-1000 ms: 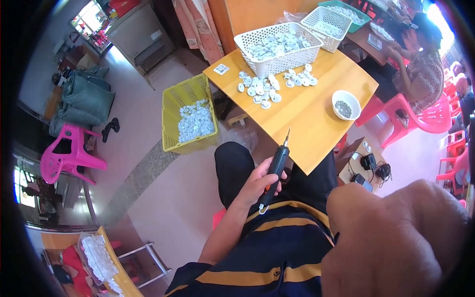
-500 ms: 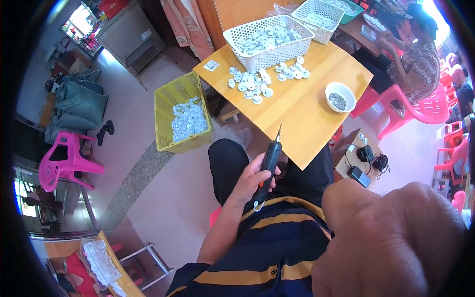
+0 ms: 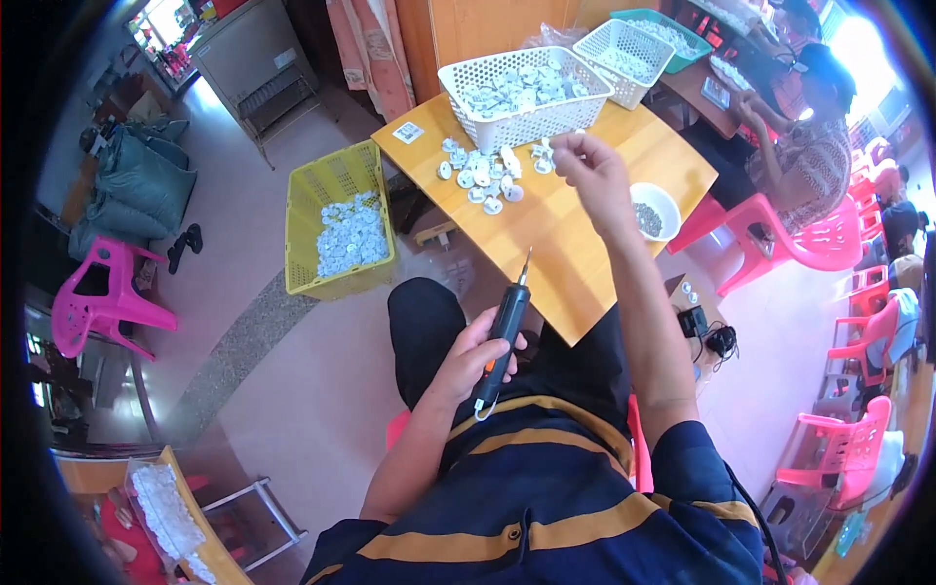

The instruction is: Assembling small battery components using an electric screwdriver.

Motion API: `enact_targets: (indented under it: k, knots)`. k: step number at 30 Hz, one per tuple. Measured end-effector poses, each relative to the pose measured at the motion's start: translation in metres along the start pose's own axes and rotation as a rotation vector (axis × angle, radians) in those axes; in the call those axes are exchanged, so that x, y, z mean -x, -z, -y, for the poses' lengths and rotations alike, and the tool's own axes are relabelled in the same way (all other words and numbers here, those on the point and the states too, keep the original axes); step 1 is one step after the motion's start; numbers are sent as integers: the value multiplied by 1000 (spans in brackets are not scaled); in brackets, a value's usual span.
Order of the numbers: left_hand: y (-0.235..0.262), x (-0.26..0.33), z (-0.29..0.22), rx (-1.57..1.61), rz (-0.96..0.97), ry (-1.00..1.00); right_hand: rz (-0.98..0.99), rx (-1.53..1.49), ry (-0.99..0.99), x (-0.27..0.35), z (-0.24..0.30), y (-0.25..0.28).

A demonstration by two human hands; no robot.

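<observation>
My left hand (image 3: 464, 365) is wrapped round a black electric screwdriver (image 3: 508, 314), held over my lap with its bit pointing up toward the table. My right hand (image 3: 597, 183) is above the wooden table (image 3: 575, 278), its fingers curled together beside a few loose white plastic parts (image 3: 543, 156). Whether anything sits in those fingers is hidden. More of the round white parts (image 3: 483, 177) lie in a loose group to the left. To the right of my right wrist stands a white bowl (image 3: 671, 203) of small metal pieces that look like screws.
A white perforated basket (image 3: 517, 132) full of parts stands at the table's back, beside a smaller white basket (image 3: 639, 90). On the floor at left is a yellow crate (image 3: 302, 229) of white parts. A person (image 3: 814, 146) sits at the far right near pink chairs (image 3: 804, 234).
My right hand has moved from close in front of the camera at lower right to over the table near the loose parts. The left hand still grips the screwdriver; the view has shifted slightly.
</observation>
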State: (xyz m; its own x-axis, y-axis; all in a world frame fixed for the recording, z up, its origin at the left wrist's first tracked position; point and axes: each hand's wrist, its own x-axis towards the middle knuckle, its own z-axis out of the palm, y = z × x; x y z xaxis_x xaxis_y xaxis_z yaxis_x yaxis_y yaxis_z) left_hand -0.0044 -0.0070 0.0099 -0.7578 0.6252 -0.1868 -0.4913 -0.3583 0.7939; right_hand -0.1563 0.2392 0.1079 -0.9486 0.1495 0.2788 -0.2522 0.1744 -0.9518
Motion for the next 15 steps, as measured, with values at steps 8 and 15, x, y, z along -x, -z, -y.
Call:
enact_targets:
  k: [8, 15]
  knots:
    - [3, 1, -2, -11, -20, 7, -32, 855, 165, -28, -102, -10]
    - [5, 3, -5, -23, -29, 8, 61, 1028, 168, -45, -126, -16]
